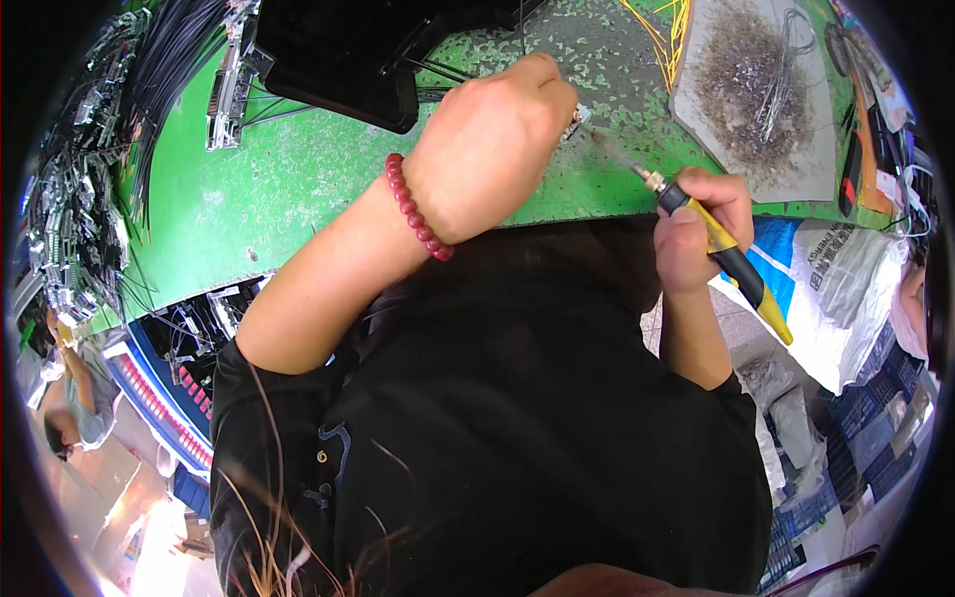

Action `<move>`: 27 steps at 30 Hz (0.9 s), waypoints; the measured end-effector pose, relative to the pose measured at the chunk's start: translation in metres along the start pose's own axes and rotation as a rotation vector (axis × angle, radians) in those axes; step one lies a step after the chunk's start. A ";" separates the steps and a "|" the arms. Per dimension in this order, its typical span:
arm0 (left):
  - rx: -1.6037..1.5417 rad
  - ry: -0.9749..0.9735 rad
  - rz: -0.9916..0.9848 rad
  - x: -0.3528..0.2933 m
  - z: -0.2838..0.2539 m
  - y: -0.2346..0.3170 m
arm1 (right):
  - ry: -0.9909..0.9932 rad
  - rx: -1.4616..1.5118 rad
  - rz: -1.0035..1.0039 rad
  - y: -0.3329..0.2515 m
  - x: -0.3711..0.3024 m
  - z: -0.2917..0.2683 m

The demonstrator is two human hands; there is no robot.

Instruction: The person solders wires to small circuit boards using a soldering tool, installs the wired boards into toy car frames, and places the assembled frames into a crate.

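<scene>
A yellow-and-black soldering iron [734,261] rests in my right hand [701,234], whose fingers are wrapped round its grip. Its metal tip points up and left toward a small silvery part [577,121], with a thin haze between them. That part lies at the fingertips of my left hand [494,134]. The left hand is closed, its back toward me; its fingertips are mostly hidden, so what they pinch cannot be made out. Dark wires [438,75] run in behind this hand. A red bead bracelet [412,206] circles the left wrist.
The worn green table [288,189] holds a black tray [343,60] and metal parts with black wires [231,95] at left. Yellow wires [676,40] lie near a grey board [711,129] covered in debris and thin wire. Another person [90,393] is at far left.
</scene>
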State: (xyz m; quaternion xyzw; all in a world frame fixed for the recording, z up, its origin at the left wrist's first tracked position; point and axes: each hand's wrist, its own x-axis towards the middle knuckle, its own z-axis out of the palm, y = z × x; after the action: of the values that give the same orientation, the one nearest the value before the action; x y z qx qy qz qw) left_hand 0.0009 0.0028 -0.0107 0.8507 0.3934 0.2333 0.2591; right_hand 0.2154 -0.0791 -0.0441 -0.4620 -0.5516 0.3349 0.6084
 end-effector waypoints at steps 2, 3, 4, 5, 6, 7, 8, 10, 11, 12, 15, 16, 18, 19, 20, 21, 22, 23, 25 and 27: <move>-0.013 -0.004 -0.004 0.001 -0.002 0.000 | 0.085 0.034 0.031 -0.006 0.004 0.013; -0.030 -0.009 -0.018 0.001 -0.001 0.000 | 0.060 0.039 0.030 -0.006 0.007 0.017; -0.047 -0.013 -0.031 0.002 -0.001 0.000 | 0.035 0.043 0.028 -0.006 0.010 0.020; -0.046 -0.009 -0.026 0.003 -0.001 -0.001 | 0.019 -0.046 0.048 -0.008 0.009 0.021; -0.080 -0.001 -0.028 0.003 -0.001 -0.002 | -0.074 -0.051 0.099 -0.013 0.009 0.016; -0.113 0.008 -0.028 0.003 -0.002 -0.003 | -0.167 -0.057 0.149 -0.017 0.011 0.010; -0.109 0.017 -0.023 0.004 -0.004 -0.005 | -0.162 -0.228 0.074 -0.017 0.019 0.017; -0.211 0.044 -0.009 0.007 -0.008 -0.008 | -0.283 -0.497 -0.396 -0.012 0.044 0.022; -0.201 0.058 -0.001 0.007 -0.011 -0.007 | -0.426 -0.622 -0.415 -0.020 0.053 0.022; -0.247 0.032 -0.048 0.007 -0.016 -0.006 | -0.432 -0.567 -0.527 -0.014 0.061 0.034; -0.332 0.031 -0.145 0.008 -0.024 0.005 | -0.465 -0.611 -0.678 -0.006 0.071 0.041; -0.325 0.115 -0.136 0.005 -0.026 0.006 | -0.425 -0.626 -0.713 -0.006 0.073 0.045; -0.226 0.264 -0.103 -0.012 -0.040 0.025 | -0.346 -0.547 -0.682 -0.024 0.072 0.051; -0.069 0.300 0.003 -0.020 -0.052 0.034 | -0.278 -0.493 -0.713 -0.035 0.072 0.055; -0.055 0.332 0.028 -0.027 -0.056 0.039 | -0.250 -0.466 -0.708 -0.047 0.072 0.059; -0.024 0.346 0.028 -0.032 -0.056 0.041 | -0.220 -0.408 -0.596 -0.057 0.066 0.065; 0.056 0.369 0.064 -0.030 -0.056 0.039 | -0.189 -0.357 -0.481 -0.066 0.063 0.071; 0.136 0.391 0.098 -0.027 -0.055 0.035 | -0.155 -0.274 -0.439 -0.065 0.062 0.079; 0.204 0.486 0.151 -0.024 -0.054 0.028 | -0.170 -0.148 -0.292 -0.069 0.064 0.090; 0.099 0.493 0.084 -0.025 -0.060 0.027 | -0.171 -0.095 -0.314 -0.067 0.071 0.090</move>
State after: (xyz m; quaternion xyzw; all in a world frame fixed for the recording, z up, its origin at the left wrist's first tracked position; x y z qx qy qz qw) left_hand -0.0351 -0.0165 0.0464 0.7954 0.4199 0.4247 0.1035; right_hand 0.1319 -0.0195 0.0407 -0.3684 -0.6818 0.2472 0.5817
